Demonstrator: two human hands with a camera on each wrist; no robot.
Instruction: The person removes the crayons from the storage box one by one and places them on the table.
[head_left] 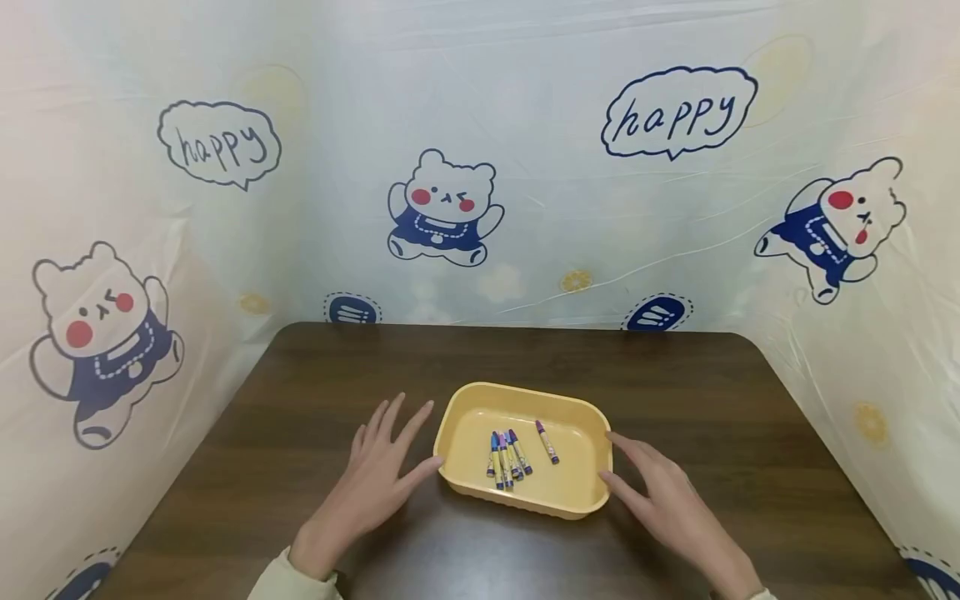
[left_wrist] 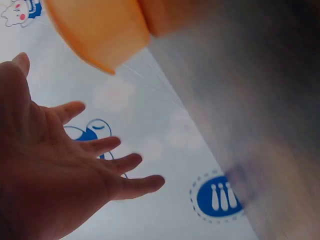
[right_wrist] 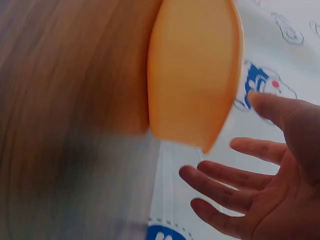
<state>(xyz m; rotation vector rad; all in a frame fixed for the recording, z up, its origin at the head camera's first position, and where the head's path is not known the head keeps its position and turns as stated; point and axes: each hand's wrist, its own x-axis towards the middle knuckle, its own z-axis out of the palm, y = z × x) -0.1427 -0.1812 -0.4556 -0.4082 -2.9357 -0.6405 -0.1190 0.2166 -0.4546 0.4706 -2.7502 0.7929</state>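
A yellow plastic tray (head_left: 577,471) sits on the table between my two hands. Inside it, several crayons (head_left: 504,460) with patterned wrappers lie bunched left of centre, and a single purple-tipped crayon (head_left: 547,442) lies apart to their right. My left hand (head_left: 375,475) is beside the tray's left end, fingers spread and thumb tip near the rim. On the other side, my right hand (head_left: 663,493) has its thumb and a finger right at the tray's right rim. In the right wrist view, that hand's fingers (right_wrist: 220,187) are extended and loose, next to the tray wall (right_wrist: 195,75).
The dark wood-grain table (head_left: 360,358) extends around the tray, with rounded back corners. A pale curtain (head_left: 555,217) printed with bears and "happy" bubbles hangs behind the table and along both sides.
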